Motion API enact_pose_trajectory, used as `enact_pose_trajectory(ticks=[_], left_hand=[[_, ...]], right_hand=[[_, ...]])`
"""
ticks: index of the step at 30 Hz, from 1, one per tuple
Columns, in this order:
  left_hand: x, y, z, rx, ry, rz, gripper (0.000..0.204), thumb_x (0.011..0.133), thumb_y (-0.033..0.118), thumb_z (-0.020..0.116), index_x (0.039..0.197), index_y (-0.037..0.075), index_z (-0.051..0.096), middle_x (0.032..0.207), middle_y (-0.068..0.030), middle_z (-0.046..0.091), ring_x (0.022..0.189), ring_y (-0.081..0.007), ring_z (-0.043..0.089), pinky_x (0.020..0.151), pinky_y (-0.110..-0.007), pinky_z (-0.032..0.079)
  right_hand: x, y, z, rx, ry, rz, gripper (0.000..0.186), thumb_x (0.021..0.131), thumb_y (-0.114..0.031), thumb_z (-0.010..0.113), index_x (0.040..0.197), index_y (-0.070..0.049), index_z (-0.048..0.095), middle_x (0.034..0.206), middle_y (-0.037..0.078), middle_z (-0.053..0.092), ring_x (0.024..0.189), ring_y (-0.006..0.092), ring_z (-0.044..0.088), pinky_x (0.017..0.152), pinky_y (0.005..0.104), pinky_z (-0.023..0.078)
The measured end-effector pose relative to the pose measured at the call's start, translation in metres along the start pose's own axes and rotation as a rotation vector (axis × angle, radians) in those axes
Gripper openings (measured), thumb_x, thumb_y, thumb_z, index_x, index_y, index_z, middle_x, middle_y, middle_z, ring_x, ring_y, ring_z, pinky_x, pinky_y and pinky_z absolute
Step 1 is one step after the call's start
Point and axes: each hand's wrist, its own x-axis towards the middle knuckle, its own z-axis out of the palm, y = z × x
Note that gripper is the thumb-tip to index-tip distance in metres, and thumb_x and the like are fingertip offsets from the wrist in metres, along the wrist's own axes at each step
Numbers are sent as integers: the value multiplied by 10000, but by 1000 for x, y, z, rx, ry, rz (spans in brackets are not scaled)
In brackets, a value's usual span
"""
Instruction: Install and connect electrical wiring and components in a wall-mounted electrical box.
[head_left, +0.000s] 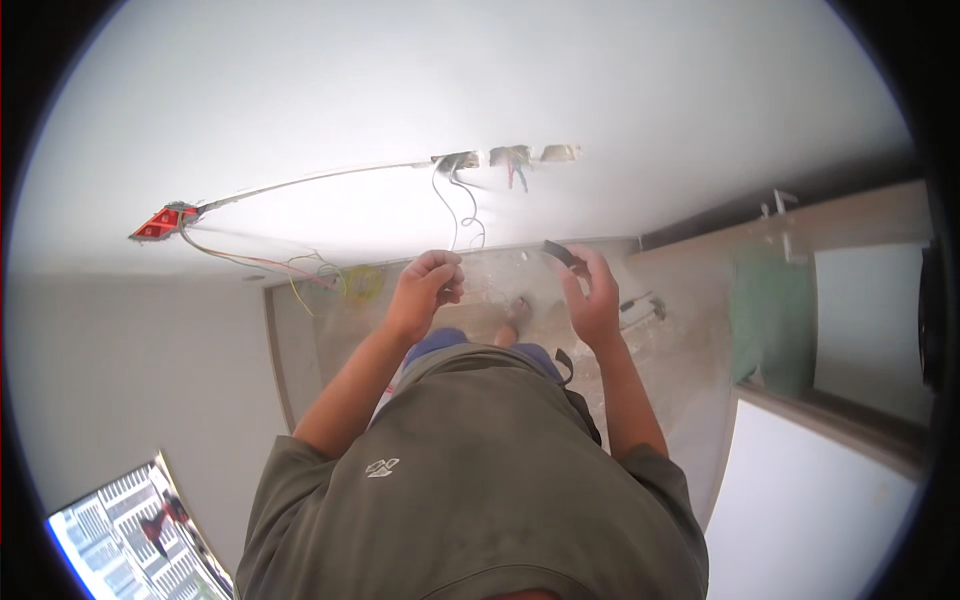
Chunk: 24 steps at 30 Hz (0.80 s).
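Observation:
My left hand (428, 290) is closed, with thumb and fingertips pinched together at the lower end of a pale cable (447, 205). This cable hangs from a cut-out box opening (458, 160) in the white wall; a second, curly wire (472, 215) drops beside it, apart from the hand. A short way to the right, my right hand (592, 295) grips a short black curved object (558, 252) between thumb and fingers. Its exact kind is too small to tell. The two hands are apart from each other, in front of the wall's lower part.
Two more openings, one with red and blue wires (515, 165), sit to the right. A groove leads left to a red wall box (165, 222) with loose coloured wires (290, 268). On the dusty floor (660, 370) lies a dark tool (645, 308). A window (130, 530) is at lower left.

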Motion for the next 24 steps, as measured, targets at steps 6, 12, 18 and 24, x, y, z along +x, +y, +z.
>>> enact_pose_trajectory(ticks=[6,12,18,24], left_hand=[[27,9,35,-21,119,11,153,941,118,544,1065,43,595,877,-26,609,745,-107,584,687,-257,501],[61,10,49,-21,85,-8,160,974,151,536,1078,44,593,882,-18,613,753,-102,588,688,-258,501],[86,23,57,5,78,-36,219,985,190,536,1125,36,603,881,3,598,757,-89,567,693,-241,483],[98,29,62,49,64,-13,266,979,226,558,1121,17,640,884,7,595,746,-80,547,679,-232,463]], right_hand=[[75,12,3,-89,-189,-148,228,874,-56,644,1089,10,611,999,121,638,751,170,578,715,293,486],[95,22,8,-53,-243,-171,258,878,-52,631,1133,-15,620,1038,128,645,825,216,622,754,320,502],[112,18,13,-149,-275,-216,288,863,-25,625,1147,-66,635,1084,118,640,952,294,641,790,361,520],[117,22,23,-207,-279,-258,304,843,-12,637,1140,-77,644,1066,108,638,936,292,639,773,368,524]])
